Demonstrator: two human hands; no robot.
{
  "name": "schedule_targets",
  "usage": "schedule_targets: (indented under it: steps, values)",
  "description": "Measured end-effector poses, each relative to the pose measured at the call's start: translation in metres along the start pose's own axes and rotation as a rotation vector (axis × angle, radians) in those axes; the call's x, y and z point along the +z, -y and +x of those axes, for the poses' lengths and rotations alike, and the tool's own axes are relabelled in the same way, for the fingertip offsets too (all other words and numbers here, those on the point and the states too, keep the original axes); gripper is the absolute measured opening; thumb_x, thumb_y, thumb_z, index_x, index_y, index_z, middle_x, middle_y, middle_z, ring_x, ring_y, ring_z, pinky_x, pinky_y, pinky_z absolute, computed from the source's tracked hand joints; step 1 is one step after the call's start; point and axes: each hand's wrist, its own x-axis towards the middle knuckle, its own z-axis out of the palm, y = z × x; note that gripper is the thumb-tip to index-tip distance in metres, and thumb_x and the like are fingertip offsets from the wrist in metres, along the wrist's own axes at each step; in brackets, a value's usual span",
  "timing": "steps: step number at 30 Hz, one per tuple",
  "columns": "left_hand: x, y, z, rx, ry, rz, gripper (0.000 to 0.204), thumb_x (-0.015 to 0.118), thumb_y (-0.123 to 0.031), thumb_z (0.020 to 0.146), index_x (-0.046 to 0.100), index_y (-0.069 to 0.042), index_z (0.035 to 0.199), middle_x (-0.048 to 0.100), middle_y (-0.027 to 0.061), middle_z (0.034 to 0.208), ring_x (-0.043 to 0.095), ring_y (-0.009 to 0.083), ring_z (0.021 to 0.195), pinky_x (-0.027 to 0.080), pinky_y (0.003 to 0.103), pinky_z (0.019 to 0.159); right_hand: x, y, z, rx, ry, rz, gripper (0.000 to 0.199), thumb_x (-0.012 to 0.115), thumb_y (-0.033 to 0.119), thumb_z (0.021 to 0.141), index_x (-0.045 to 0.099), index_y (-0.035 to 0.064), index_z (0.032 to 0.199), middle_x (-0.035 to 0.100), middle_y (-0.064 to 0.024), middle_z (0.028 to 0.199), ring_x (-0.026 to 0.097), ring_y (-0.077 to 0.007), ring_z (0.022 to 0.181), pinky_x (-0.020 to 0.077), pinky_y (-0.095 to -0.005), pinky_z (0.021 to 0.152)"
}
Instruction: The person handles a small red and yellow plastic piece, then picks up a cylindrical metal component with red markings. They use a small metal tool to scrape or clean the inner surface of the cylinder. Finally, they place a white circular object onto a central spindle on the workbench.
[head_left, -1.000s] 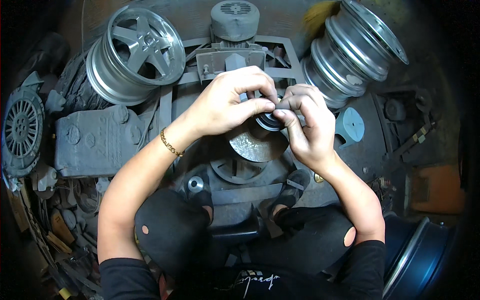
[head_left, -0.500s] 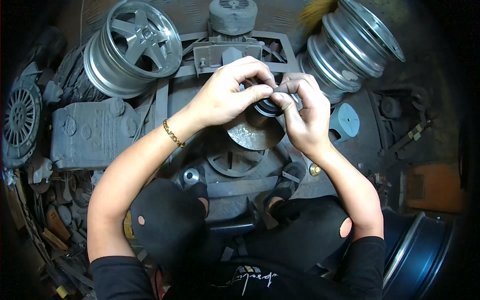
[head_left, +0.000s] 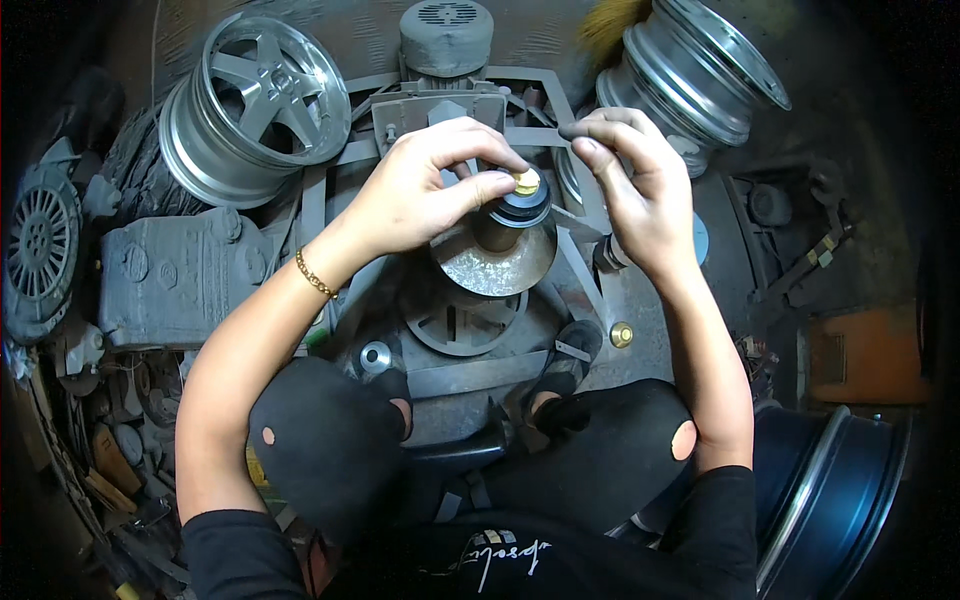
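Observation:
My left hand (head_left: 440, 180) pinches a small brass-coloured nut (head_left: 526, 181) between thumb and forefinger. The nut sits on top of an upright spindle, over a stack of dark and silver rings (head_left: 522, 208). Below the rings a broad round metal flange (head_left: 495, 265) surrounds the shaft. To the right of the spindle my right hand (head_left: 635, 180) is raised, apart from the nut. Its fingers are curved, with a small gap between thumb and forefinger and nothing visible in them.
A motor (head_left: 447, 40) stands behind the spindle on a metal frame (head_left: 455, 378). A five-spoke wheel (head_left: 255, 110) lies at the far left, stacked rims (head_left: 690, 75) at the far right. A silver ring (head_left: 375, 357) and a brass-coloured piece (head_left: 621, 334) lie near my feet. A dark rim (head_left: 830, 500) is at the lower right.
My right hand has come off the top of the spindle and moved right. The brass-coloured nut now shows at my left fingertips. The whole view has shifted slightly.

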Motion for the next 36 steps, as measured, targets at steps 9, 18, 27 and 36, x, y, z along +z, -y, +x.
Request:
schedule_targets:
  steps: [9,18,27,36]
  values:
    - [0.004,-0.007,0.010,0.251,-0.003,0.370,0.009,0.070,-0.005,0.089,0.064,-0.002,0.096,0.063,0.0126,0.101,0.063,0.0300,0.095,0.052,0.037,0.084,0.010,-0.008,-0.013,-0.168,0.205,-0.054,0.020,0.081,0.012,0.083,0.078,0.0085,0.102,0.071,-0.0070,0.106,0.066,-0.0287,0.104,0.0532,-0.0393,0.090]
    - [0.014,0.000,0.004,0.197,-0.073,0.206,0.011,0.069,-0.006,0.090,0.064,0.000,0.096,0.065,0.0154,0.103,0.065,0.0307,0.097,0.052,0.037,0.088,0.024,-0.015,-0.018,0.016,0.211,0.343,0.010,0.074,0.004,0.089,0.072,0.0001,0.098,0.075,-0.0134,0.107,0.072,-0.0273,0.106,0.0540,-0.0379,0.097]
    - [0.018,0.003,0.002,0.151,-0.147,0.154,0.014,0.070,-0.010,0.091,0.064,0.000,0.097,0.064,0.0153,0.097,0.065,0.0333,0.089,0.053,0.039,0.082,0.031,-0.008,-0.022,0.200,0.165,0.494,0.009,0.069,0.004,0.093,0.071,-0.0027,0.099,0.074,-0.0145,0.110,0.070,-0.0204,0.106,0.0530,-0.0339,0.096]
    - [0.024,-0.003,-0.002,0.020,-0.167,0.089,0.009,0.067,-0.006,0.096,0.063,0.002,0.098,0.065,0.0123,0.105,0.063,0.0211,0.099,0.050,0.032,0.091,0.035,-0.002,-0.021,0.289,0.123,0.477,0.015,0.069,0.006,0.093,0.071,-0.0046,0.103,0.076,-0.0136,0.104,0.070,-0.0181,0.099,0.0532,-0.0317,0.092]
